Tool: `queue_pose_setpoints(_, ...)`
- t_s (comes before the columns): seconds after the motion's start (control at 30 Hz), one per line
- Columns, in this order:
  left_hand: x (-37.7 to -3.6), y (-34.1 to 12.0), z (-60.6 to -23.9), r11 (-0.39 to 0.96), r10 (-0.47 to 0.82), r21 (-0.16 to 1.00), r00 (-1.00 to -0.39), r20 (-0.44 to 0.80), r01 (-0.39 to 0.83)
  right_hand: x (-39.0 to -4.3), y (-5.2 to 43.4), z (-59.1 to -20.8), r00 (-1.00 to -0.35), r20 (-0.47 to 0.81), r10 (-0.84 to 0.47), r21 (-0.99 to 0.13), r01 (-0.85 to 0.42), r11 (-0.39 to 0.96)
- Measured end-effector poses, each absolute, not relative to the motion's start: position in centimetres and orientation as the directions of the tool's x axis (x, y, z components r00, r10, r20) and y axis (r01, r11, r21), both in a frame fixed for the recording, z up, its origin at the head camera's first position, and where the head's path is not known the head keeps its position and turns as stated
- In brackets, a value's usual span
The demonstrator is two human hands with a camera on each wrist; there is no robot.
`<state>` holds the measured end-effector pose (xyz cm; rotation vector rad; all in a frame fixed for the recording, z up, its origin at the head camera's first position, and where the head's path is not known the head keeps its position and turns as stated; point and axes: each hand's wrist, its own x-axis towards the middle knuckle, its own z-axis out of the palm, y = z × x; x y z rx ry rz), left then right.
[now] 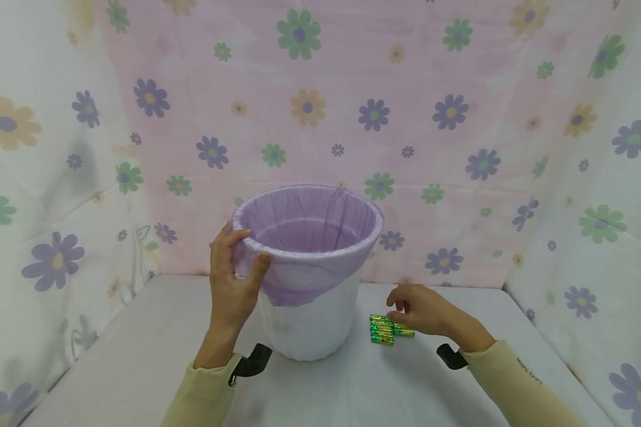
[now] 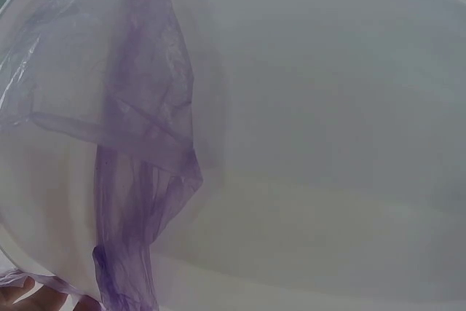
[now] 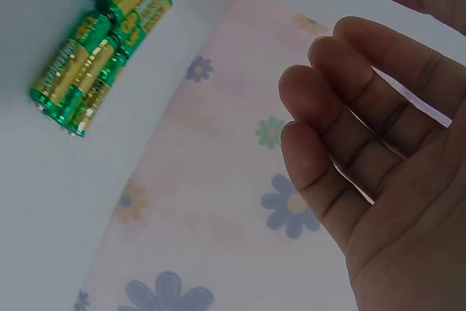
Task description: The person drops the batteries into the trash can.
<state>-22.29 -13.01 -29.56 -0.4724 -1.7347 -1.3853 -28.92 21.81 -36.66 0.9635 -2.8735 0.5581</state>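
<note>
Green-and-gold batteries (image 1: 386,330) lie bunched side by side on the white table (image 1: 139,356), just right of a white bin (image 1: 307,320). Its purple liner (image 1: 304,231) looks empty. The right hand (image 1: 422,309) hovers over the batteries, fingers relaxed, holding nothing. The left hand (image 1: 232,279) grips the bin's rim.

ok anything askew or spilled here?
Only the thin purple plastic liner: it hangs unevenly over the white plastic bin's rim, sagging lower where the left hand grips. The green-and-gold batteries lie tidy.
</note>
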Motion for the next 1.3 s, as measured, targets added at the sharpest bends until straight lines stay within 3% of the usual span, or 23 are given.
queue_pose_setpoints(0.47, -22.3, -13.0, -29.6, 0.309, -0.204, 0.611, -0.576, 0.791, 0.729, -28.6, 21.1, -40.5, -0.805, 0.084, -0.587, -0.35, -0.575, 0.739)
queue_pose_setpoints(0.93, -22.3, -13.1, -29.5, 0.308, -0.207, 0.61, -0.574, 0.792, 0.73, -28.7, 20.3, -42.3, -0.806, 0.059, -0.589, -0.267, -0.581, 0.769)
queue_pose_setpoints(1.3, -22.2, -13.1, -29.6, 0.306, -0.205, 0.619, -0.585, 0.785, 0.723, -28.9, 19.9, -43.3, -0.816, 0.017, -0.578, -0.28, -0.559, 0.78)
